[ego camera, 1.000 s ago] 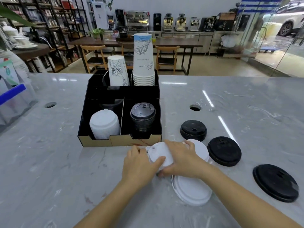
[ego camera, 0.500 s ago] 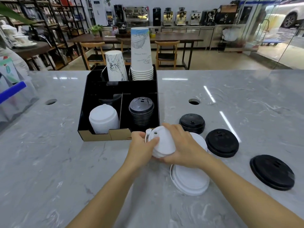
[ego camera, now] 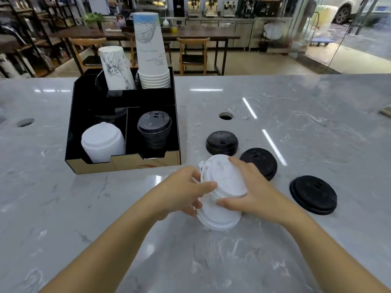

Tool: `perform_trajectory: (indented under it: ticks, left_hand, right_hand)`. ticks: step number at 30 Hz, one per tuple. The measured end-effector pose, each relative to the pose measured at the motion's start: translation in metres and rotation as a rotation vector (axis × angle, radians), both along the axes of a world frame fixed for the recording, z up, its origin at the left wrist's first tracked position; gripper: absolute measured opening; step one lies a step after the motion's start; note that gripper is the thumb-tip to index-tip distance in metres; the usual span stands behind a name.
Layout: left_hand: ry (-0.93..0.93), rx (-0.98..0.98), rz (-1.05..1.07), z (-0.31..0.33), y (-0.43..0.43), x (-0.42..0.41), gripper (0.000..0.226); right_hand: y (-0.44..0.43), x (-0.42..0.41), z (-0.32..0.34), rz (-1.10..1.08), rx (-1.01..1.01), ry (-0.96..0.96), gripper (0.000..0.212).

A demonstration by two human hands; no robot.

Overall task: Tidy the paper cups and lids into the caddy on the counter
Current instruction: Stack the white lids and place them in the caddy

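A black caddy [ego camera: 177, 132] stands on the grey marble counter. Its back holds two stacks of upside-down paper cups [ego camera: 152, 53], its front a pile of white lids [ego camera: 102, 141] and a pile of black lids [ego camera: 154, 129]. My left hand [ego camera: 182, 192] and my right hand [ego camera: 249, 191] both grip a white lid [ego camera: 224, 176], tilted, just above another white lid [ego camera: 218, 216] that lies on the counter. Three black lids lie loose to the right: a small one [ego camera: 222, 142], a middle one [ego camera: 259, 162] and a large one [ego camera: 313, 194].
Round holes pierce the counter at the left [ego camera: 25, 122] and behind the loose lids [ego camera: 226, 115]. Beyond the counter's far edge are wooden tables, chairs and coffee machines. A flat object [ego camera: 386, 112] lies at the far right edge.
Both hands have lifted the white lid and brought it toward me, over the white lid on the counter. A third white lid beneath my right hand is no longer visible.
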State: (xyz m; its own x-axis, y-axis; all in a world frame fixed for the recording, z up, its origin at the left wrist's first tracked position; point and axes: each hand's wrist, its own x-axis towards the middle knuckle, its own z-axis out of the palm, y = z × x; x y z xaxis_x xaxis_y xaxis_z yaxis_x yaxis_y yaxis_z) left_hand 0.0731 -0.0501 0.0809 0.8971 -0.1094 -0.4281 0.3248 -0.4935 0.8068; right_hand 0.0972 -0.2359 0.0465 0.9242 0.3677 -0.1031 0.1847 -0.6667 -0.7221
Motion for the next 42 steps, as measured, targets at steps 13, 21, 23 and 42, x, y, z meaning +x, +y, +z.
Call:
perform_trajectory:
  ticks: [13,21,23,42]
  left_hand:
    - [0.083,-0.176,0.01,-0.017,-0.001,-0.016,0.003]
    - [0.068,-0.201,0.065,-0.036,-0.005,-0.014,0.033]
    - [0.06,-0.203,0.069,-0.038,-0.007,-0.013,0.035]
    - [0.135,-0.799,0.306,-0.028,-0.025,-0.01,0.035]
  right_hand:
    - [0.003,-0.028,-0.012,0.004,-0.143,0.041,0.103]
    - [0.011,-0.029,-0.009,0.047,-0.212,0.006,0.099]
    - [0.011,-0.027,-0.008,0.074,-0.262,0.004,0.099]
    - [0.013,-0.027,-0.017,-0.128,0.298,-0.071,0.099]
